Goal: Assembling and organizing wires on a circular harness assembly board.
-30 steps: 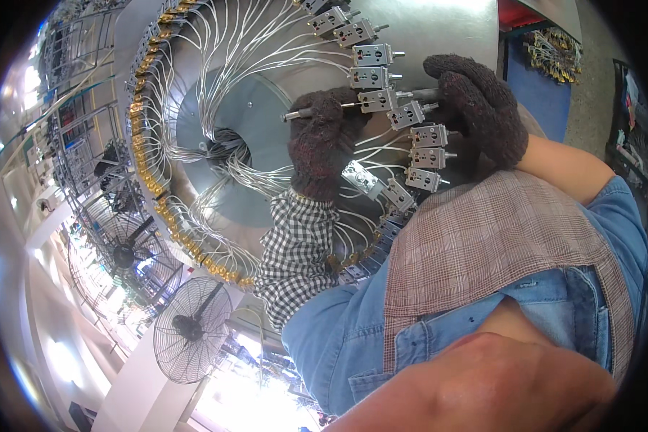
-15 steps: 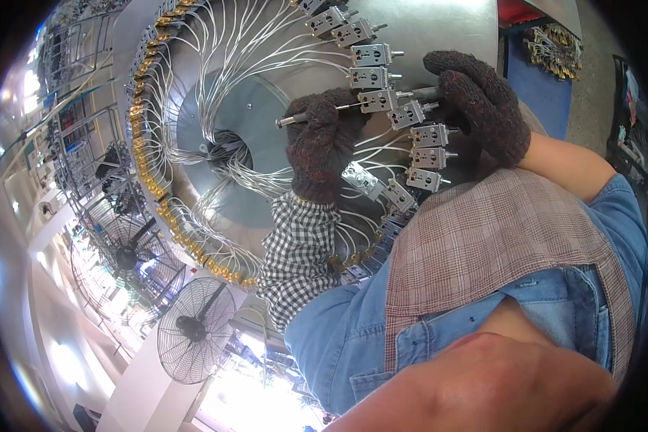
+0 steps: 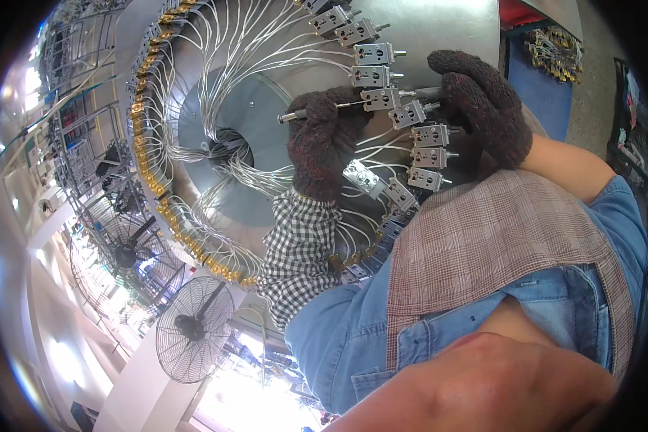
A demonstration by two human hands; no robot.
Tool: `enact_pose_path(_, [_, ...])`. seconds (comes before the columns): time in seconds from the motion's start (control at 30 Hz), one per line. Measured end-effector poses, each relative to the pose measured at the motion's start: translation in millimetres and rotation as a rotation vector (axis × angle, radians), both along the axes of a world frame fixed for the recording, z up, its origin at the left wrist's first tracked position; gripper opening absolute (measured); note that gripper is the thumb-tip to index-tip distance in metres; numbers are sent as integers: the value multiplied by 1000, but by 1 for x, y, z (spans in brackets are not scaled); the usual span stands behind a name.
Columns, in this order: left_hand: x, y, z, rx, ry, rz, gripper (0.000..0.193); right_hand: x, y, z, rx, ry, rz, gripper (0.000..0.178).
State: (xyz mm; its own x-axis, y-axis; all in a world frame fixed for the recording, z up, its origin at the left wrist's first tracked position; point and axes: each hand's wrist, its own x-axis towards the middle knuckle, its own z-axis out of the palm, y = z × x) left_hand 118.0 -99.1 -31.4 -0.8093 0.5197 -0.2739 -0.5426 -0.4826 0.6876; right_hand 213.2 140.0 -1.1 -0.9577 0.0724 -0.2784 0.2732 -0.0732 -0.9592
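Observation:
My left hand [image 3: 320, 147], in a dark knitted glove, is closed round a slim metal rod [image 3: 293, 116] with a thicker outer end. Its thin end reaches a silver metal box with a short shaft [image 3: 380, 99], one of several in an arc along the round table's edge. My right hand [image 3: 486, 104], gloved alike, is curled beside the shaft side of that box. Part of a grey piece [image 3: 430, 93] shows at its fingers; the rest is hidden. White wires [image 3: 266, 176] run from the boxes to the table's middle.
The round metal table [image 3: 266, 86] carries brass-coloured parts [image 3: 145, 155] along its left rim. Two wire-guarded fans stand at the lower left, the nearer fan [image 3: 193, 327] beside a white panel. A bundle of brass-ended parts [image 3: 554, 52] lies on a blue surface [image 3: 536, 93] at upper right.
Both hands hold nearly the same pose, and the rod still meets the same box. The whole view has shifted very slightly.

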Motion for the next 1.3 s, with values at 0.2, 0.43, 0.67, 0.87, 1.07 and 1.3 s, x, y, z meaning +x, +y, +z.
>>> enact_pose_path(0.2, [0, 2, 2, 91, -69, 15, 16, -11, -2, -12, 498, 785, 71, 36])
enact_pose_path(0.43, [-1, 1, -2, 160, -73, 5, 14, -9, 0, -20, 484, 743, 20, 36])
enact_pose_path(0.67, [-2, 0, -1, 150, -53, -3, 13, -8, -2, -16, 358, 638, -12, 34])
enact_pose_path(0.87, [-1, 4, 1, 165, -64, 30, 14, -12, -2, -21, 735, 689, -72, 35])
enact_pose_path(1.07, [-1, 4, 2, 151, -78, 17, 15, -8, 0, -20, 498, 709, -6, 36])
enact_pose_path(1.3, [0, 4, 0, 181, -2, 20, 16, -7, 0, -10, 510, 652, -36, 42])
